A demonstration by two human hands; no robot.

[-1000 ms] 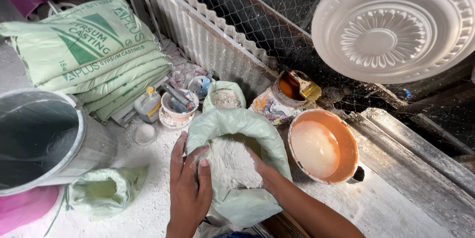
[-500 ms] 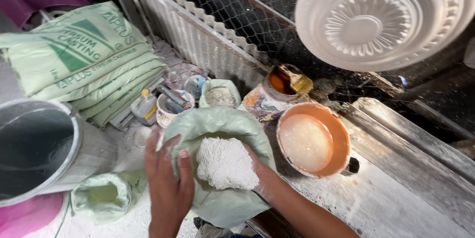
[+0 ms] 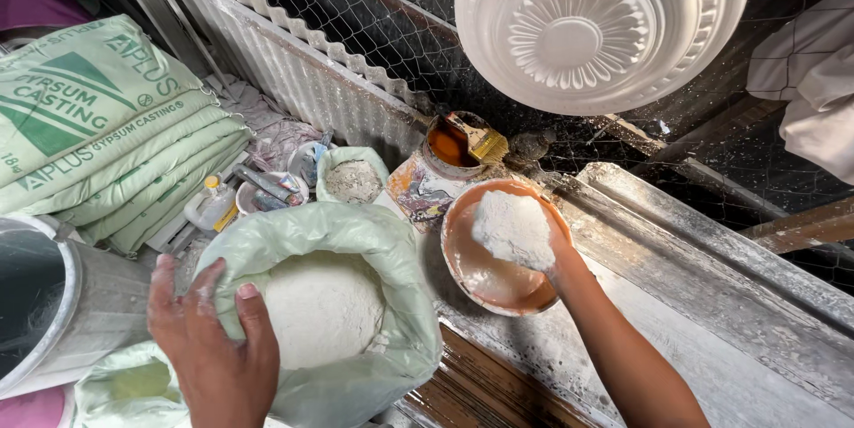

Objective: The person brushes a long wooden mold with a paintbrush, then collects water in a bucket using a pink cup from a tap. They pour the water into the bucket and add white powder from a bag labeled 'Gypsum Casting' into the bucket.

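The pale green sack (image 3: 391,303) sits open at the near edge of the counter (image 3: 712,339), its mouth rolled back over a mound of white powder (image 3: 320,308). The left hand (image 3: 213,348) rests on the sack's near-left rim, fingers spread and curled over the plastic, holding the opening down. Just to the right of the sack stands an orange bowl (image 3: 458,259) with a whitish liquid pooled in its bottom. The right hand (image 3: 525,232) is over that bowl, cupped and heaped with a handful of the same white powder, so the hand itself is mostly buried; the forearm runs back toward the lower right.

Behind the sack, a smaller green bag (image 3: 354,177) holds greyish powder, and left of that is a small tub (image 3: 267,192) crowded with tools, with a little bottle (image 3: 212,201) beside it. Behind the bowl is a tin of orange-brown liquid (image 3: 449,145) with a brush (image 3: 480,136) lying across its top. Far left of the sack lie stacked green bags (image 3: 98,143), and a metal bucket (image 3: 53,312) stands at the near left. A white ornamental plaster rosette (image 3: 596,23) hangs against wire mesh (image 3: 356,10) above the bowl.
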